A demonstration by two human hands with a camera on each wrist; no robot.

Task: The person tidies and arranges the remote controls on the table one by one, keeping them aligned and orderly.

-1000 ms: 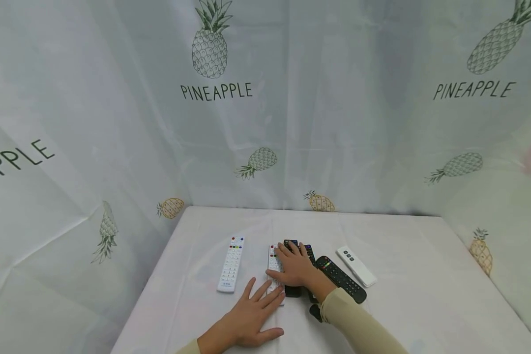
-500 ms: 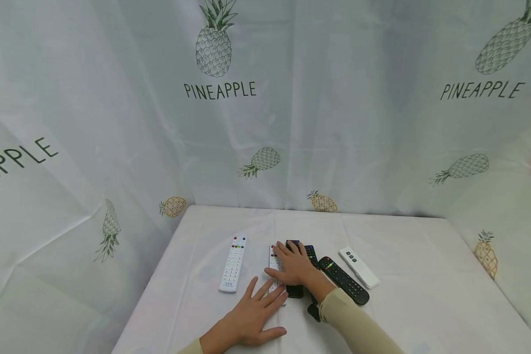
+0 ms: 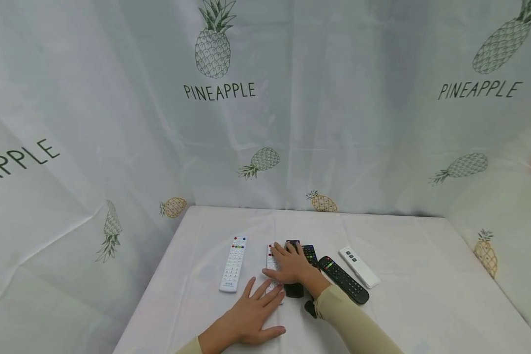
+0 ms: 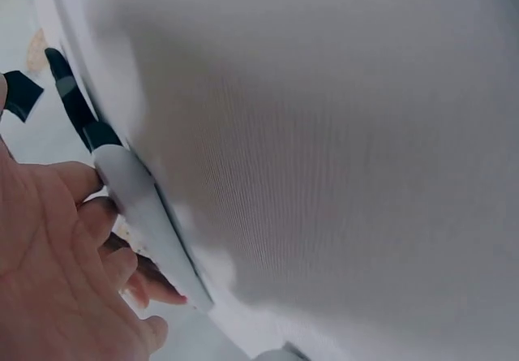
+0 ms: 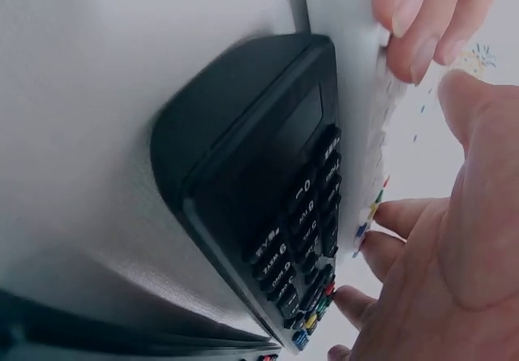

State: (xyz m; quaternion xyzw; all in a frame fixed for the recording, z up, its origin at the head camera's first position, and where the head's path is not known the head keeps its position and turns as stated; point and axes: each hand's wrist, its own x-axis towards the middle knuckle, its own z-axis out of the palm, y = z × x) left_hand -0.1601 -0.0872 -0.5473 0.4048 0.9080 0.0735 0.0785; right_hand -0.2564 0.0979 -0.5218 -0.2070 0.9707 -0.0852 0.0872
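Note:
Under both hands lies a white remote control (image 3: 272,264) with small coloured buttons at its far end. My left hand (image 3: 254,314) is spread, its fingertips at the remote's near end. In the left wrist view, fingers touch the side of the white remote (image 4: 146,207). My right hand (image 3: 292,268) lies across the white remote's upper part and over a black remote control (image 3: 294,291) beside it. Seen from the right wrist, this black remote (image 5: 243,150) stands next to the white one (image 5: 357,126). The right hand and forearm hide parts of the remotes.
Another white remote (image 3: 233,264) lies apart on the left. To the right are a partly covered black remote (image 3: 309,254), a slanted black remote (image 3: 343,280) and a small white remote (image 3: 359,267). A small dark piece (image 3: 310,309) shows beside the right sleeve. White cloth (image 3: 416,275) covers the table.
My right hand and the white remote under it have shifted slightly left, narrowly away from the black remote. The left hand has barely moved. The head view shifted a little earlier.

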